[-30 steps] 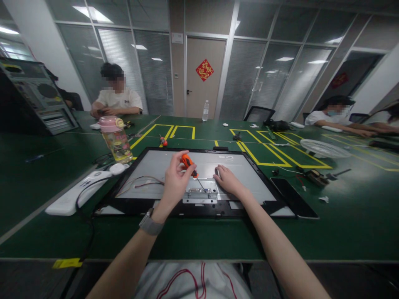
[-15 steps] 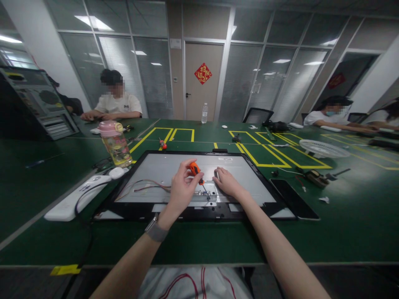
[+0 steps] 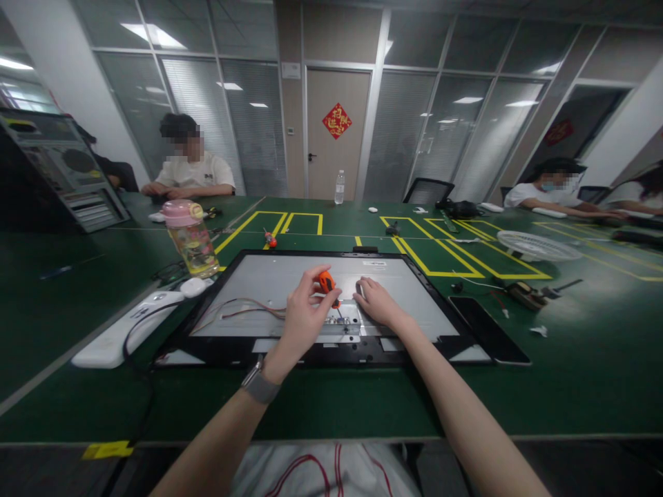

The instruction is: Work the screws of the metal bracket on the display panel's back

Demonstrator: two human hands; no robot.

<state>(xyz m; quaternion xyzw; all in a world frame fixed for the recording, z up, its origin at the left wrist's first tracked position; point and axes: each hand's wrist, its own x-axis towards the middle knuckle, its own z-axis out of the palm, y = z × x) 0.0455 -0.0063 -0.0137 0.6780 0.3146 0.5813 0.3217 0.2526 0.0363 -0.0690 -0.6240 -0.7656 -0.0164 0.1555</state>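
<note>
My left hand (image 3: pixel 305 304) is closed around the handle of an orange-and-black screwdriver (image 3: pixel 327 283). The shaft slants down toward a small metal bracket (image 3: pixel 344 329) near the front edge of a flat display panel (image 3: pixel 414 297); whether its tip touches cannot be made out. My right hand (image 3: pixel 377 301) lies with outstretched fingers on the panel's grey metal back, to the right of the screwdriver. A bundle of thin wires (image 3: pixel 248 301) runs over the panel left of my left hand.
Left of the panel are a white power strip (image 3: pixel 129 328) and a pink-lidded bottle (image 3: pixel 190 238). A black phone (image 3: pixel 489 330) touches the panel's right side. Beyond it lie a brown-and-black tool (image 3: pixel 525 293) and a white round grille (image 3: pixel 539 245). Other people sit across the table.
The screwdriver has shifted slightly, its tip moving a little away from me and to the left along the bracket. My right hand has stayed in place on the panel.
</note>
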